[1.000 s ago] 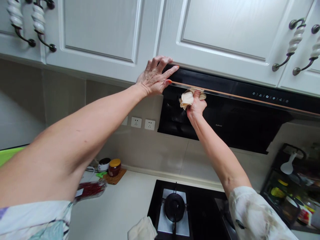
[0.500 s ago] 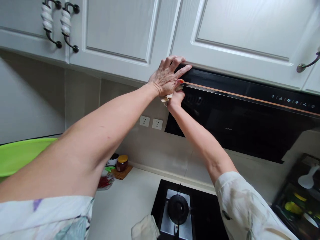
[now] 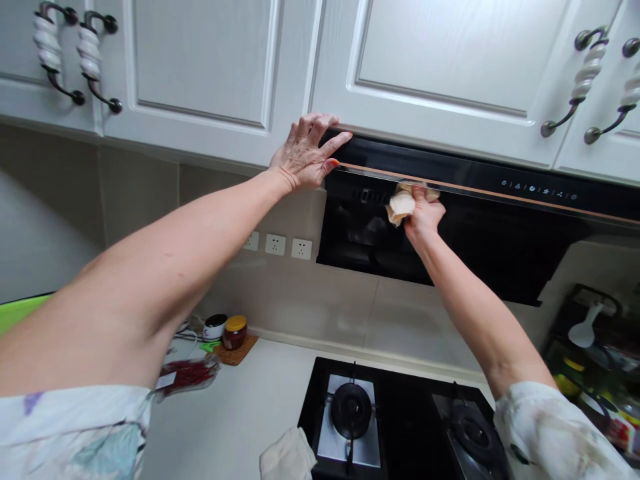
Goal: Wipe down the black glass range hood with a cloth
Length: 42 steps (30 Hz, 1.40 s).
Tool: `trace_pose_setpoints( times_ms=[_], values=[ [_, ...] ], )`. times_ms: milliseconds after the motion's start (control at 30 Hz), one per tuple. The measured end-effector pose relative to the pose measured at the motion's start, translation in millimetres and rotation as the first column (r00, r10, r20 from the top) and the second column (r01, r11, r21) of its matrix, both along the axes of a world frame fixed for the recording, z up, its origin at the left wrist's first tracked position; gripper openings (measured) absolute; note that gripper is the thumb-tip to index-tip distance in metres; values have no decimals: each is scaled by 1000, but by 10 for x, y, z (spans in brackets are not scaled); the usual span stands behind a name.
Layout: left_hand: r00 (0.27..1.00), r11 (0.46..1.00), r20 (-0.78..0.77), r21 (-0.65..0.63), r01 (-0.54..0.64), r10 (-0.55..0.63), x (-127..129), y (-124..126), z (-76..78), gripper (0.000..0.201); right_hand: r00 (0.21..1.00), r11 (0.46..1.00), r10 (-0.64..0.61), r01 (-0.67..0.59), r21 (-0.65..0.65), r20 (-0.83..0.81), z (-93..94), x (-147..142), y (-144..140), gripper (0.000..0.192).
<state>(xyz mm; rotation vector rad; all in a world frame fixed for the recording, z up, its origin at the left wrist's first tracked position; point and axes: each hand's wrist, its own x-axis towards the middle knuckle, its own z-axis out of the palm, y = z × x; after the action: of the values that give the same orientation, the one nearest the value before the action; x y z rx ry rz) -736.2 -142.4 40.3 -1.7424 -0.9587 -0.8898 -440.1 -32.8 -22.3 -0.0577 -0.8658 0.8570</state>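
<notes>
1. Gripped the bunched cloth (image 3: 401,205) in the right hand (image 3: 425,215), with fingers closed about the wad and a loose fold sticking out to the left. Hid most fingertips behind the fabric, too covered to tell apart.
2. Held that cloth up at the front lip of the black cooker hood (image 3: 360,230), just under the copper-coloured strip (image 3: 480,191), right of the left hand (image 3: 305,153) and left of the buttons (image 3: 531,189).
3. Probably called for an even upward press, with enough padding between fingers and lip to avoid a scrape or snag.
4. Seemed wise, too, to tuck in the loose fold, follow the strip's line in smooth strokes and avoid brushing the buttons.
5. Spread the left fingers open over the hood's upper left corner, beneath the cupboard (image 3: 200,67), with the thumb near the strip's end. Likely served as a steadying brace, best with light pressure.
6. Angled the right forearm up and inward from the lower right, elbow nearly straight.
7. Stretched the left arm long from the lower left, also nearly straight at the elbow.
8. Reached high above the stove (image 3: 405,413) and the surface (image 3: 235,413), well apart from a second cloth (image 3: 287,457) at the stove's left edge. Probably favoured short strokes, given the tiring height.
</notes>
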Motion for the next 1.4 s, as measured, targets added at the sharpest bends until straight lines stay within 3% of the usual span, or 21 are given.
trace_pose_setpoints(
  times_ms=[100, 167, 300, 500, 767, 967, 1067, 1267, 1400],
  values=[
    [1000, 999, -13, 53, 6, -5, 26, -48, -18, 105, 995, 995, -57, 50, -81, -87, -34, 362, 70, 22],
    [999, 995, 1, 89, 46, -46, 37, -59, -28, 102, 995, 994, -75, 70, -78, -64, -35, 428, 88, 20],
    [995, 990, 32, 116, 86, -90, 50, -59, -29, 94, 995, 996, -92, 92, -23, -23, 4, 125, 61, 23],
    [999, 995, -17, 92, -40, 42, 59, -73, -17, 105, 1000, 1000, -19, 19, -24, 15, 25, -521, -61, 36],
    [996, 984, -28, 155, 86, -83, -24, 34, -6, 83, 999, 1000, -3, 3, -13, 38, 15, -492, -87, 37],
    [994, 983, -33, 152, 104, -100, -33, 15, -16, 82, 997, 998, 32, -29, -51, 66, 15, -775, -151, 30],
    [992, 983, -34, 134, 124, -121, -31, -6, -9, 81, 995, 999, 31, -27, -43, 93, 17, -783, -142, 31],
    [999, 998, -24, 49, -43, 44, 27, -92, -8, 99, 999, 1000, 1, 0, -27, 38, 14, -561, -50, 39],
    [993, 993, -33, 30, -111, 112, 41, -119, 3, 102, 999, 1000, 17, -16, -16, 37, 8, -581, 11, 37]
  ],
)
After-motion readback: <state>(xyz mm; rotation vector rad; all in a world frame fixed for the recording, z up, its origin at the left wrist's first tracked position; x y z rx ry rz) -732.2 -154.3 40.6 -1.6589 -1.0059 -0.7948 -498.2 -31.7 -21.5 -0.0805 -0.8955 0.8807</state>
